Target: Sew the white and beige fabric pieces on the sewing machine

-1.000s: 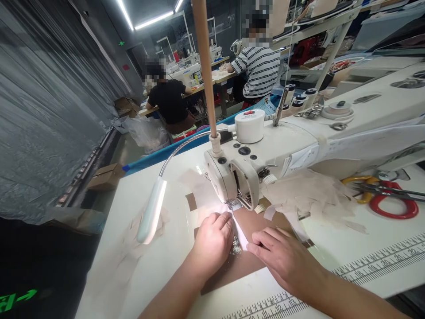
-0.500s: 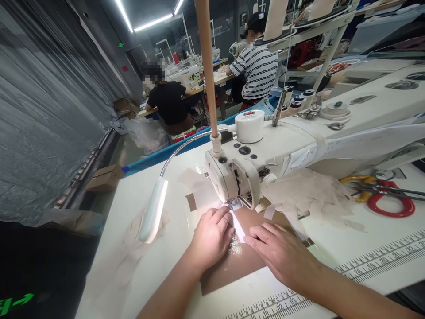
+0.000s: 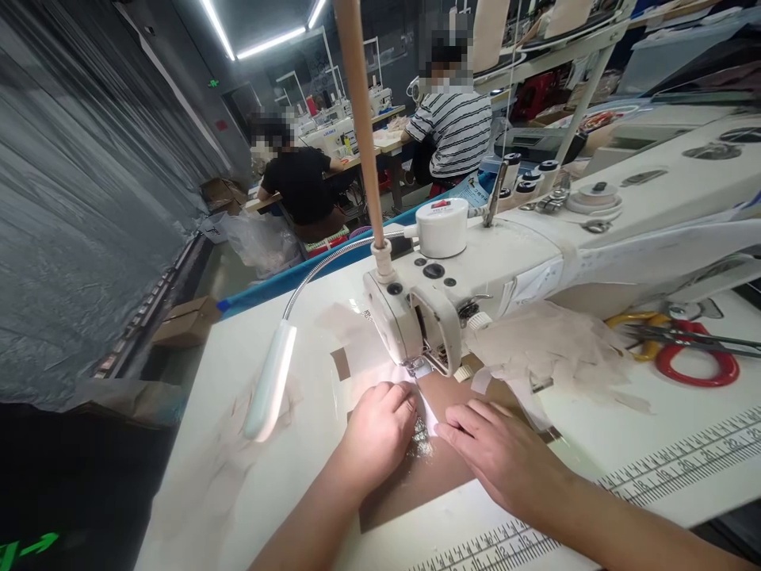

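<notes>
A narrow white fabric strip (image 3: 427, 414) runs from under the presser foot (image 3: 419, 367) of the sewing machine (image 3: 389, 321) toward me. My left hand (image 3: 380, 428) is closed at the strip's left edge, just in front of the foot, with fingers curled and fingertips partly hidden. At the strip's near end, my right hand (image 3: 496, 444) pinches it between thumb and bent fingers. Both hands rest over a brown sheet (image 3: 410, 496) on the white tabletop. Shiny, wrinkled clear tape (image 3: 422, 440) shows between them.
A lit gooseneck lamp (image 3: 272, 385) hangs at the left. Sheer beige fabric (image 3: 547, 341) lies right of the needle area, beside red-handled scissors (image 3: 695, 357) and a yellow-handled tool (image 3: 645, 329). A printed ruler (image 3: 511, 547) crosses the front. Two people sit at machines beyond.
My left hand has drawn back slightly from the presser foot, and its fingers are more curled. The right hand has stayed nearly still at the strip's near end.
</notes>
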